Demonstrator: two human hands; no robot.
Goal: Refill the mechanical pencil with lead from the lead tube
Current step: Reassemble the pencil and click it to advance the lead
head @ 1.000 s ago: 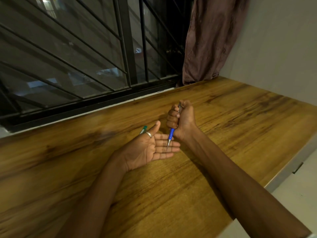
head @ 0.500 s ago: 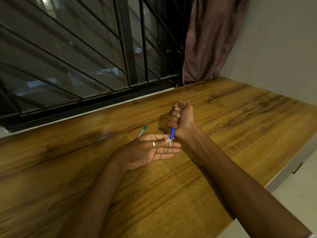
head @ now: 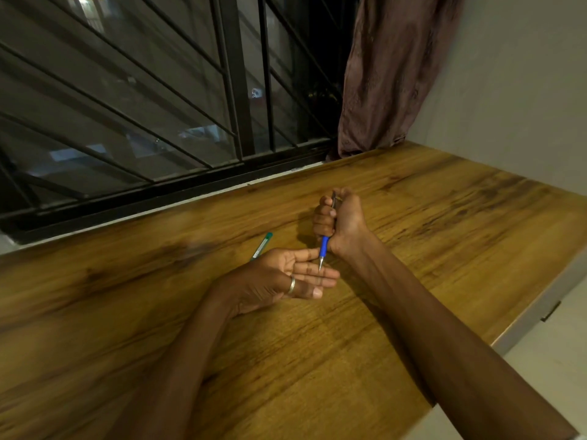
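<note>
- The right hand [head: 341,222] is fisted around the mechanical pencil [head: 324,246], holding it nearly upright with the tip down; the blue grip section shows below the fist.
- The pencil's metal tip sits over the fingers of the left hand [head: 286,281], touching or just above them (contact is hard to tell).
- The left hand lies open, palm up, on the wooden desk [head: 413,249], grasping nothing; a ring [head: 291,284] is on the thumb.
- The lead tube [head: 262,245], clear with a green cap, lies on the desk just behind the left hand, toward the window-side edge.
</note>
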